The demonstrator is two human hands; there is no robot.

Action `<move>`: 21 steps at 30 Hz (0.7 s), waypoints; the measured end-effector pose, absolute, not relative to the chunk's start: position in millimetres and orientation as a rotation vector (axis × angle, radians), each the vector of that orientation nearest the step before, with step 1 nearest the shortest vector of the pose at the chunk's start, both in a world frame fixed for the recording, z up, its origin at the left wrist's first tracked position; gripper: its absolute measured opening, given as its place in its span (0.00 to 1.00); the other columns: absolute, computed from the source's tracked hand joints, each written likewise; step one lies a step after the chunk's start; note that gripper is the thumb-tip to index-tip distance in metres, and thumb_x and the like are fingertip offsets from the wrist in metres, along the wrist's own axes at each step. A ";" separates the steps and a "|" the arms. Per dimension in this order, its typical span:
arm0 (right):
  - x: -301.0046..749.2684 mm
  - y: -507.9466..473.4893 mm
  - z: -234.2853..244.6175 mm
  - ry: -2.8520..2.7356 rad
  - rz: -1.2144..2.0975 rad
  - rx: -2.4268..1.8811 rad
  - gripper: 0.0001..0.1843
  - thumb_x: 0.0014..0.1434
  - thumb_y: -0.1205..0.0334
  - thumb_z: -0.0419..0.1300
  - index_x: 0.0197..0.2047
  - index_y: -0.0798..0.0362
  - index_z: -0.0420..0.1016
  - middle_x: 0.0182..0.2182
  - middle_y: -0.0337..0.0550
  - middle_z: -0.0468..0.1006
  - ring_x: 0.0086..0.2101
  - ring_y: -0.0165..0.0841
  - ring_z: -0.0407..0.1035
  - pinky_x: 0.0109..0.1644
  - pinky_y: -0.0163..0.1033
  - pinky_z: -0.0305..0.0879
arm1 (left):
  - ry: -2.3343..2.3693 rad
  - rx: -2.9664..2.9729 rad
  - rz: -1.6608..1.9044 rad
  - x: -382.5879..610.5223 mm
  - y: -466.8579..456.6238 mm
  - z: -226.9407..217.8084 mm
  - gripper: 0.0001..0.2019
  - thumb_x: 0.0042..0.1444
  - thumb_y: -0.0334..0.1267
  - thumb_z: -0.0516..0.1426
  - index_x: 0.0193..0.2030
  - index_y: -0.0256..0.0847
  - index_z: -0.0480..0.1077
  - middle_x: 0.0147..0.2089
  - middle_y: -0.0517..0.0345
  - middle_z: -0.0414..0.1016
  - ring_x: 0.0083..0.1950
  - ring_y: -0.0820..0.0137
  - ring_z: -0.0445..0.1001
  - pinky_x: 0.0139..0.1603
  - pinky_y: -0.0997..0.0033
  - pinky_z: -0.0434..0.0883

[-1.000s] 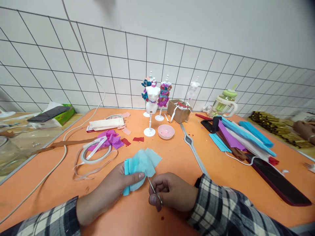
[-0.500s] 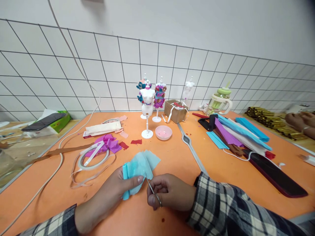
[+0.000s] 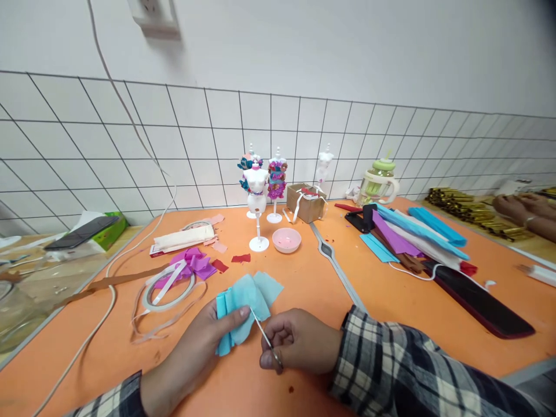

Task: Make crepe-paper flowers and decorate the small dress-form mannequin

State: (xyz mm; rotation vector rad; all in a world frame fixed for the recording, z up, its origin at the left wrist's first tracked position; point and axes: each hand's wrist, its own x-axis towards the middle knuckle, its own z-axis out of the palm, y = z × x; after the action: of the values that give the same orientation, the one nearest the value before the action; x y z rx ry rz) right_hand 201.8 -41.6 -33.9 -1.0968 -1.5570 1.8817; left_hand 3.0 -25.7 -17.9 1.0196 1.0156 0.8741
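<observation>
My left hand [image 3: 208,336] pinches a folded piece of light blue crepe paper [image 3: 245,295] with the thumb on top, above the orange table. My right hand [image 3: 295,341] is closed around the handles of small scissors [image 3: 264,335]. Their thin metal blades reach up and left to the paper beside my left thumb. I cannot tell whether the blades are around the paper or only against it. Beyond the paper stands a white mini mannequin [image 3: 257,202] on a round base, with decorated mannequins [image 3: 277,176] behind it.
A pink bowl [image 3: 286,240] and a cardboard box [image 3: 306,204] stand at mid-table. Left lie a tape roll [image 3: 168,301], purple paper [image 3: 195,266] and a white cable [image 3: 113,289]. Right are paper strips [image 3: 417,237], a dark phone [image 3: 482,307], a bottle [image 3: 380,182] and another person's hands [image 3: 527,211].
The camera view has tilted upward, bringing a wall socket into sight. The scissor tips have shifted slightly left, closer to my left thumb. Both hands keep their hold.
</observation>
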 end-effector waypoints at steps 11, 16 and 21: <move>200.8 -40.6 -40.6 -1.544 1.871 -1.094 0.23 0.42 0.47 0.73 0.30 0.57 0.74 0.20 0.35 0.73 0.23 0.25 0.67 0.29 0.30 0.61 | 1.063 1.118 0.905 -0.4 -19.3 -31.0 0.19 0.46 0.49 0.70 0.33 0.38 0.70 0.26 0.63 0.69 0.25 0.73 0.63 0.26 0.75 0.60; 202.2 -42.4 -39.2 -1.527 1.891 -1.060 0.23 0.45 0.45 0.72 0.31 0.57 0.73 0.20 0.36 0.74 0.23 0.25 0.67 0.31 0.31 0.62 | 1.051 1.166 0.866 1.2 -21.2 -27.9 0.20 0.47 0.51 0.69 0.35 0.38 0.70 0.25 0.63 0.68 0.25 0.73 0.62 0.25 0.75 0.58; 203.6 -42.6 -39.3 -1.530 1.894 -1.002 0.23 0.48 0.44 0.70 0.32 0.58 0.74 0.21 0.37 0.74 0.24 0.25 0.67 0.31 0.31 0.62 | 1.027 1.198 0.852 2.0 -22.2 -27.7 0.21 0.47 0.53 0.69 0.33 0.38 0.69 0.24 0.64 0.66 0.24 0.74 0.59 0.24 0.75 0.55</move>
State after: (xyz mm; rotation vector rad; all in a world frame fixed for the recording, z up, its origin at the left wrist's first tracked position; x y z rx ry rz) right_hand 203.6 -42.6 -39.3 -1.0024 -1.5299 1.8935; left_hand 2.0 -22.2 -27.7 1.1981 1.0269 0.8516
